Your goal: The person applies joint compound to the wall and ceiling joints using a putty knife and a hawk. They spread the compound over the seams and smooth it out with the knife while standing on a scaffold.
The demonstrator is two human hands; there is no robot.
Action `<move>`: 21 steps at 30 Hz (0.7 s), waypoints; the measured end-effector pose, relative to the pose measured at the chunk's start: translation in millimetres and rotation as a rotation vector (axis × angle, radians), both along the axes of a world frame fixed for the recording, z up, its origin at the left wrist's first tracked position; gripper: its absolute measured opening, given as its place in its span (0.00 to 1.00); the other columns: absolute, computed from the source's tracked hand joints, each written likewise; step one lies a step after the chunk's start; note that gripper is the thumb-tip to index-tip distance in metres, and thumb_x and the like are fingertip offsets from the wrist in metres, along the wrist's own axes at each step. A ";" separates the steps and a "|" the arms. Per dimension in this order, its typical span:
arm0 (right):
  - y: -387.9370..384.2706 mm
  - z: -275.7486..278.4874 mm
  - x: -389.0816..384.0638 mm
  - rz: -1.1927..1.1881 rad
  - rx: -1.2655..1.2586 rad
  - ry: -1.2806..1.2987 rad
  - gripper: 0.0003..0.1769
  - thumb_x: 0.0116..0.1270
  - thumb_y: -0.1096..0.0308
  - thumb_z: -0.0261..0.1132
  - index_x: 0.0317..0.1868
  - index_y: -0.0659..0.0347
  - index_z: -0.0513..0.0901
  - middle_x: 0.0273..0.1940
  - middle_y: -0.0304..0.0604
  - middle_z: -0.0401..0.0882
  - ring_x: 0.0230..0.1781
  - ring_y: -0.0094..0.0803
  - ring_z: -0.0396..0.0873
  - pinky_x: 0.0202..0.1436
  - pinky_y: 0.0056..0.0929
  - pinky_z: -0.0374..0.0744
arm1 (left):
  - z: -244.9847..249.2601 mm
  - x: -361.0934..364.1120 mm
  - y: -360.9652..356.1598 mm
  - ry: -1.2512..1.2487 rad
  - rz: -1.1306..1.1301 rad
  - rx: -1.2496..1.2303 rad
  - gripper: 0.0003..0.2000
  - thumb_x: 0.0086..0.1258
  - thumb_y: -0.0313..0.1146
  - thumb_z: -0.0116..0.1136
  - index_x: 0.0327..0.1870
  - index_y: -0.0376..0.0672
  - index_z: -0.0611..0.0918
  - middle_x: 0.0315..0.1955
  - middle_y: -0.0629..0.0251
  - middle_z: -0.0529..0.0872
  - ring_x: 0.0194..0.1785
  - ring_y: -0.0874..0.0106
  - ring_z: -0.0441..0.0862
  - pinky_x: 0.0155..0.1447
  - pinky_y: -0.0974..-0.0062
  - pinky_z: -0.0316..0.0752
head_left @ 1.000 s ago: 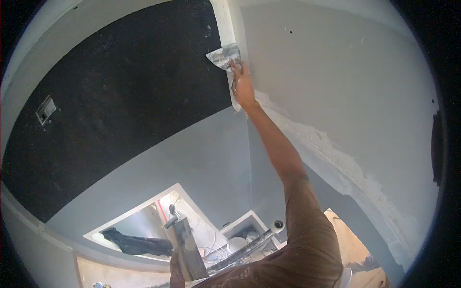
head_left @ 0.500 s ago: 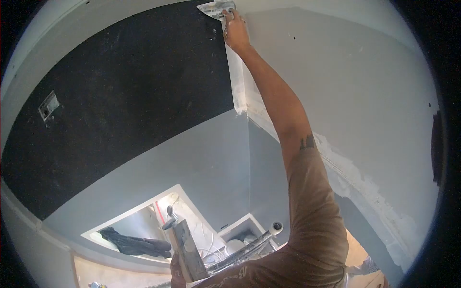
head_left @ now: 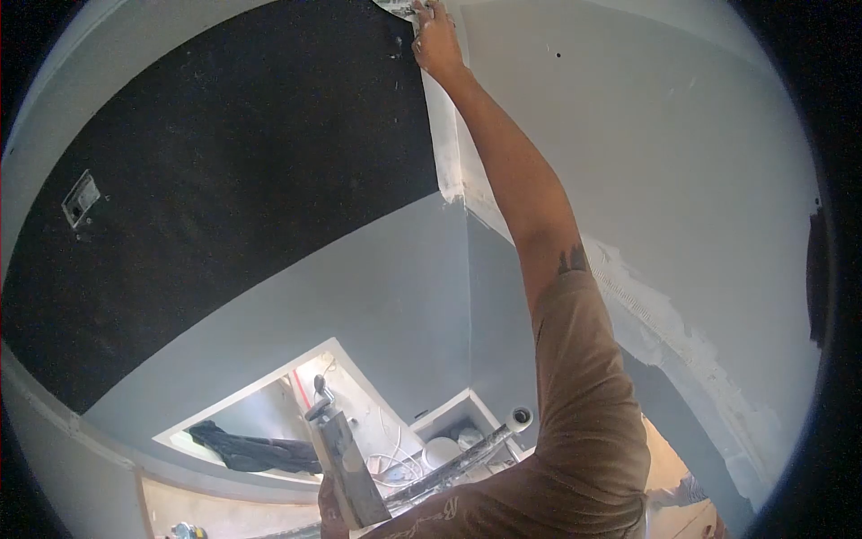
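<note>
My right hand [head_left: 437, 43] is raised to the top of the view, fingers closed on a taping knife [head_left: 393, 7]. Most of its wide blade runs out of frame, but it lies at the corner between the dark wall panel [head_left: 260, 135] and the light grey surface [head_left: 646, 135]. Whitish joint compound [head_left: 442, 135] coats a strip down that corner below the hand. Low in the view, my left hand [head_left: 331, 510] grips a long grey metal mud pan [head_left: 357, 476], held tilted; only part of that hand shows.
An opening with a white frame [head_left: 260, 384] lies below, dark cloth [head_left: 256, 449] draped inside it. Beside it are a long tube [head_left: 467, 456], a white bucket [head_left: 440, 451] and loose cables. Rough compound [head_left: 664, 310] runs along the right-hand edge. An electrical box [head_left: 81, 199] sits in the dark panel.
My right hand and the taping knife have shifted slightly higher, so more of the blade is cut off by the top edge. The mud pan stays nearly in place.
</note>
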State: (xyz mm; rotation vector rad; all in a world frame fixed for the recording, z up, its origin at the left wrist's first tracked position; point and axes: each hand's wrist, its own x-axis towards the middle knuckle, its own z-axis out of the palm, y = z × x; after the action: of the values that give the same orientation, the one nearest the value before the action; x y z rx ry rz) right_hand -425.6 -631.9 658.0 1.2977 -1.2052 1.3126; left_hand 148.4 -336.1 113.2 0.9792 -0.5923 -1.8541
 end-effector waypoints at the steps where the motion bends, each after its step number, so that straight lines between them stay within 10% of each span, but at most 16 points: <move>1: -0.3 -6.6 1.0 -0.012 -0.001 -0.004 0.31 0.60 0.82 0.58 0.67 0.71 0.72 0.69 0.66 0.66 0.66 0.65 0.68 0.71 0.54 0.69 | -1.1 0.7 1.5 0.000 0.000 -0.002 0.22 0.81 0.47 0.49 0.62 0.39 0.78 0.49 0.55 0.87 0.47 0.63 0.87 0.52 0.61 0.85; 21: 57.3 -215.0 18.4 0.160 0.154 -0.107 0.42 0.56 0.89 0.58 0.74 0.60 0.68 0.73 0.61 0.61 0.69 0.61 0.67 0.74 0.51 0.67 | -2.3 -20.1 -20.9 0.081 -0.090 -0.065 0.22 0.80 0.48 0.49 0.61 0.38 0.78 0.48 0.54 0.87 0.47 0.62 0.88 0.52 0.60 0.85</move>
State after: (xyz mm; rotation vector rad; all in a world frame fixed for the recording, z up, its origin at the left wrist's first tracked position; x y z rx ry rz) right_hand -407.3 -574.6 443.0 1.4748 -1.3207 1.4415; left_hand 128.3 -357.0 110.9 0.8427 -0.6524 -1.9323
